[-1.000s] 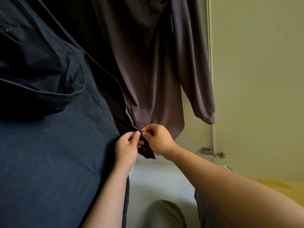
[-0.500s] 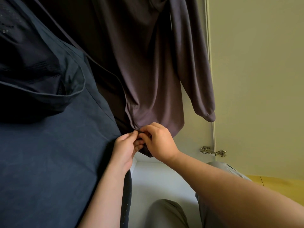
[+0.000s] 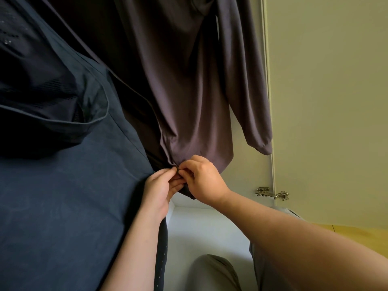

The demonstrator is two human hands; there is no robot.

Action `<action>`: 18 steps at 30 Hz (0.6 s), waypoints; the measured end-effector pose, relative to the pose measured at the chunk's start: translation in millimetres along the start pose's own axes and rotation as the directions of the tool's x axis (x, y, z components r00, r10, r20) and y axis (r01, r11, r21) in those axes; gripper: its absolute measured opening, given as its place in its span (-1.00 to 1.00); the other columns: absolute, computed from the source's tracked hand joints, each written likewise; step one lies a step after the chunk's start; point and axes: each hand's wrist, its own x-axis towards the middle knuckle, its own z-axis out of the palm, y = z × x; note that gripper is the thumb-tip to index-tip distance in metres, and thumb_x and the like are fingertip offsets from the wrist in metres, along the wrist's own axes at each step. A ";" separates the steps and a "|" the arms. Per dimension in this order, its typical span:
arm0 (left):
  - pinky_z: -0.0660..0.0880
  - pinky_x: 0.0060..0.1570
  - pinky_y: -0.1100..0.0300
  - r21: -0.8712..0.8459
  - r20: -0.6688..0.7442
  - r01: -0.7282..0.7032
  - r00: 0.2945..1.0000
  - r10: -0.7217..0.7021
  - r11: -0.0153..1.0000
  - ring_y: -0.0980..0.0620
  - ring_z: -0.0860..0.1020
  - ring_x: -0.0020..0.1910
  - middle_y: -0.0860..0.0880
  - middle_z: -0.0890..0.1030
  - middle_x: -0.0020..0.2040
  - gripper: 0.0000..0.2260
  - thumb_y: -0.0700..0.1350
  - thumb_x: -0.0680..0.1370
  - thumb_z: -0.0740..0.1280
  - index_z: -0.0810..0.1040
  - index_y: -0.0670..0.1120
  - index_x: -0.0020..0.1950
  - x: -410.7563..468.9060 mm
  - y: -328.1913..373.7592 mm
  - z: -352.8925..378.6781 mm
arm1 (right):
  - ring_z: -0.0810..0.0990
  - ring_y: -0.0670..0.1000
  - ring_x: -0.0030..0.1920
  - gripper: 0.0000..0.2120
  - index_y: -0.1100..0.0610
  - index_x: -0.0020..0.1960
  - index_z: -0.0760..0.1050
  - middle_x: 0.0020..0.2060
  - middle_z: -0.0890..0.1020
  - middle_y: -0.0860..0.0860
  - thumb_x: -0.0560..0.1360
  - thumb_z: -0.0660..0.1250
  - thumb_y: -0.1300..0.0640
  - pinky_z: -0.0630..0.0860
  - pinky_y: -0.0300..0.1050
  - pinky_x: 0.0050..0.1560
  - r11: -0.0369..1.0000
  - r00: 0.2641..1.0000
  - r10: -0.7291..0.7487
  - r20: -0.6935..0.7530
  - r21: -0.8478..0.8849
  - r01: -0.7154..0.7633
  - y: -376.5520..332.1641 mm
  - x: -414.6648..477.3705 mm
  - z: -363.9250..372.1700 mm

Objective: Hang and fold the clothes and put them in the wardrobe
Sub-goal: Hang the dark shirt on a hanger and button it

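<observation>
Wardrobe, mid-task: your left hand (image 3: pixel 159 185) and right hand (image 3: pixel 203 179) meet at the bottom hem of a hanging grey-purple long-sleeved top (image 3: pixel 189 91). The fingers of both hands are curled and pinch the fabric at its lowest front corner. The two hands touch each other there, thumbs and forefingers closed on the hem.

The top hangs in the middle of the wardrobe. One sleeve (image 3: pixel 255 114) dangles free on the view's right, its cuff lying against the edge of the pale wardrobe door (image 3: pixel 325 101). Just beside the top, a navy garment (image 3: pixel 63 196) hangs nearer to you and fills the left of the view, with your left forearm against its edge. A darker, mesh-lined fold of it sags at upper left.

A metal hinge (image 3: pixel 271 193) sits on the door's edge, near your right wrist. Below the hands lies the white wardrobe floor (image 3: pixel 210 227). Your knees (image 3: pixel 214 274), in grey trousers, show at the bottom, with a strip of yellow wooden flooring (image 3: pixel 357 236) at lower right.
</observation>
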 end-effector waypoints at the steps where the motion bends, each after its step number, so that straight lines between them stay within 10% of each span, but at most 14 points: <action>1: 0.62 -0.21 0.19 0.004 0.004 -0.002 1.000 0.002 1.000 -0.04 0.71 -0.14 -0.15 0.72 -0.15 -0.83 -0.22 0.64 0.27 0.67 -0.19 0.03 0.6 -0.4 -0.2 | 0.51 0.09 -0.09 -0.83 0.20 0.05 0.65 -0.13 0.57 0.10 0.62 0.28 0.19 0.52 0.03 -0.07 1.000 1.000 -0.017 0.003 -0.016 0.017 -0.5 -0.6 0.3; 6: 0.62 -0.18 0.17 0.062 0.025 -0.031 0.999 0.030 0.998 -0.09 0.71 -0.11 -0.20 0.72 -0.10 -0.83 -0.21 0.64 0.28 0.67 -0.21 0.06 2.8 1.9 -4.1 | 0.49 0.10 -0.09 -0.82 0.21 0.07 0.62 -0.10 0.56 0.10 0.64 0.25 0.21 0.48 -0.08 -0.09 0.998 0.998 -0.047 0.031 -0.048 0.048 -2.7 -3.2 3.1; 10: 0.60 -0.22 0.25 0.099 0.018 -0.058 0.998 0.057 0.993 0.04 0.69 -0.20 -0.11 0.72 -0.16 -0.84 -0.13 0.64 0.32 0.66 -0.17 0.03 3.7 -0.2 -9.1 | 0.50 -0.07 -0.15 -0.85 0.09 0.00 0.55 -0.12 0.54 -0.03 0.65 0.22 0.11 0.43 -0.25 -0.12 0.963 0.969 0.212 0.127 0.143 -0.230 -2.2 2.0 7.5; 18: 0.54 -0.08 0.23 0.090 -0.035 -0.080 0.996 0.083 0.993 0.09 0.62 -0.17 0.00 0.70 -0.18 -0.88 -0.23 0.61 0.34 0.67 -0.12 0.07 8.4 -8.0 -6.6 | 0.61 -0.03 -0.19 -0.79 0.10 -0.10 0.60 -0.24 0.65 -0.01 0.65 0.25 0.12 0.59 -0.13 -0.07 0.567 0.770 0.572 0.283 0.542 -0.620 5.9 5.7 13.8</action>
